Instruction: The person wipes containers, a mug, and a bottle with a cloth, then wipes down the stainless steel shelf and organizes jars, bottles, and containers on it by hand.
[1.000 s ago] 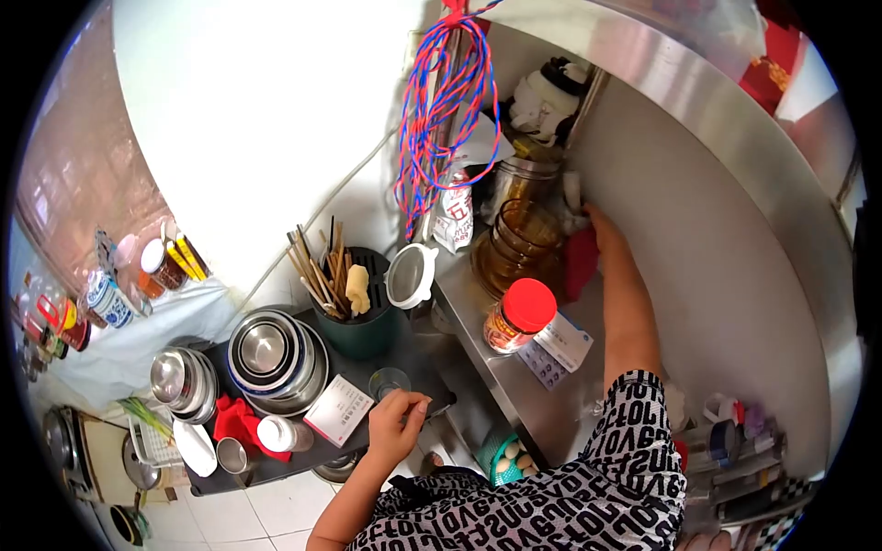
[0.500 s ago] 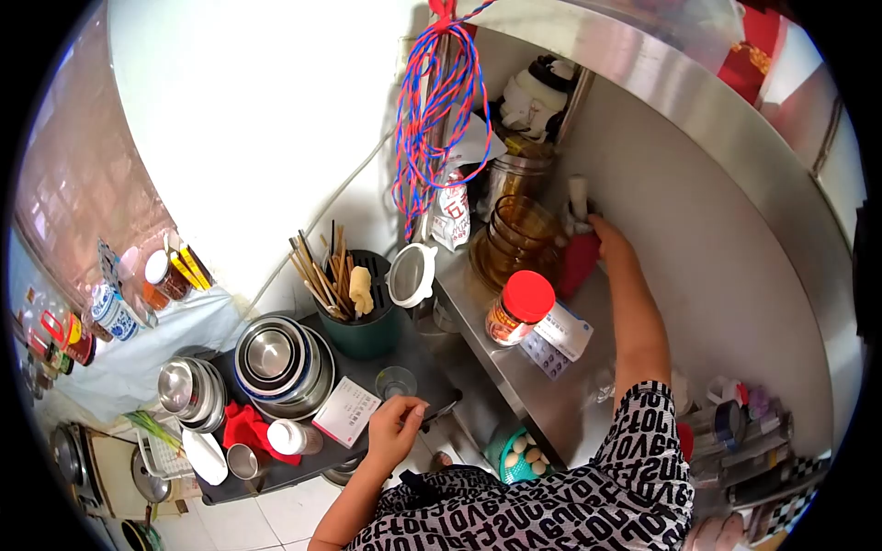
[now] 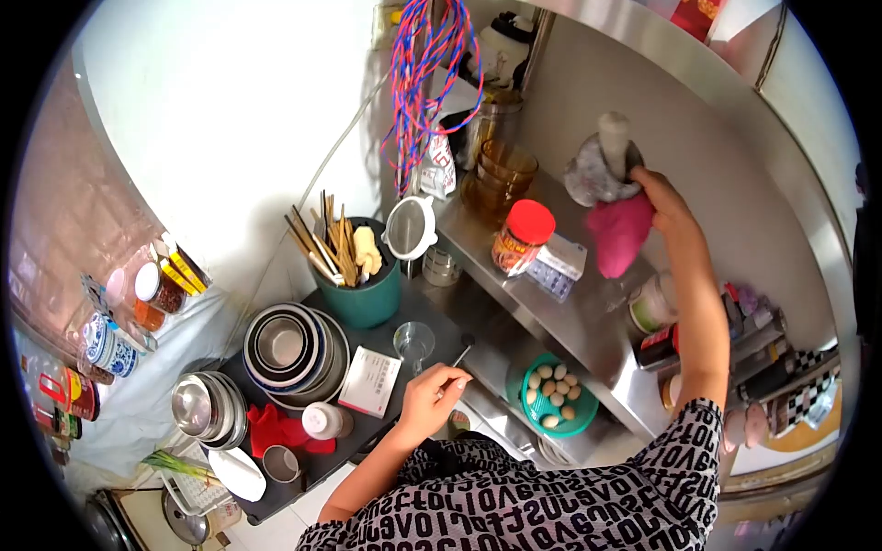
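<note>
My right hand [image 3: 663, 204] grips the mortar [image 3: 588, 176]; tilting could tip out the pestle [image 3: 614, 133]; my left hand [image 3: 430, 400] curls closed near the counter's [image 3: 312, 459] edge.

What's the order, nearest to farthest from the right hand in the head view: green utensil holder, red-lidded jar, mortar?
1. Mortar: held in the right hand.
2. Red-lidded jar: on the steel shelf, to the hand's left.
3. Green utensil holder: on the dark table, farther left.
</note>
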`<state>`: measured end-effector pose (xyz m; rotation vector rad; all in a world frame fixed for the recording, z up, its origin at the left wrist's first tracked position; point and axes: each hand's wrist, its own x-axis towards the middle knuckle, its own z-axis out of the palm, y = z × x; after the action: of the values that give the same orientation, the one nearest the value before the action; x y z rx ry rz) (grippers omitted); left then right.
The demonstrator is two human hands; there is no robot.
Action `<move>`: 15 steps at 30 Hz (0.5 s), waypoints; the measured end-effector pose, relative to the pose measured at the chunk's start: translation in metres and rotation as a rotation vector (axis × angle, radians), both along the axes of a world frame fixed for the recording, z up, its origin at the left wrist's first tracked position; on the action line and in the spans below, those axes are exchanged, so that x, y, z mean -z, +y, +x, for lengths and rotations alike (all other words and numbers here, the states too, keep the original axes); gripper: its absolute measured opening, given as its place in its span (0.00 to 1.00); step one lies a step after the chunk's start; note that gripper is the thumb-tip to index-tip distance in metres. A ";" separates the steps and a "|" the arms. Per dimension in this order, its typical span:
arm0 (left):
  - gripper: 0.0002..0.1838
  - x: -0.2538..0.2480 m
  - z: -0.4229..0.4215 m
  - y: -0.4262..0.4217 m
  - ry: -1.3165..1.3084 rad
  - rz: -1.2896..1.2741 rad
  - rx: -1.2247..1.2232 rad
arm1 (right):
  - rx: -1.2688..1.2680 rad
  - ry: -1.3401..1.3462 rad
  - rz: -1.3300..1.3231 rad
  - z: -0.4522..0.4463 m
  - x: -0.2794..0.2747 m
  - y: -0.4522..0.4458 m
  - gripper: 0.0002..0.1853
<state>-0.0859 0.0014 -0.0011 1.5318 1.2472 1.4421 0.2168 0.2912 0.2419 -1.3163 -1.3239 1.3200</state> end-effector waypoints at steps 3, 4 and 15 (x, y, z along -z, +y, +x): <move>0.06 -0.012 -0.011 -0.017 -0.020 0.023 0.089 | -0.007 -0.063 0.066 -0.020 -0.019 -0.092 0.20; 0.07 -0.012 -0.014 -0.022 -0.042 0.055 0.102 | 0.000 -0.078 0.028 -0.033 -0.020 -0.126 0.19; 0.43 0.008 -0.041 -0.095 -0.272 -0.229 0.341 | -0.216 -0.062 -0.527 -0.110 0.183 -0.346 0.25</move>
<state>-0.1266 -0.0937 -0.0089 1.2716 0.9035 1.1923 0.1067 -0.0547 0.0591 -1.6029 -1.2292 1.8805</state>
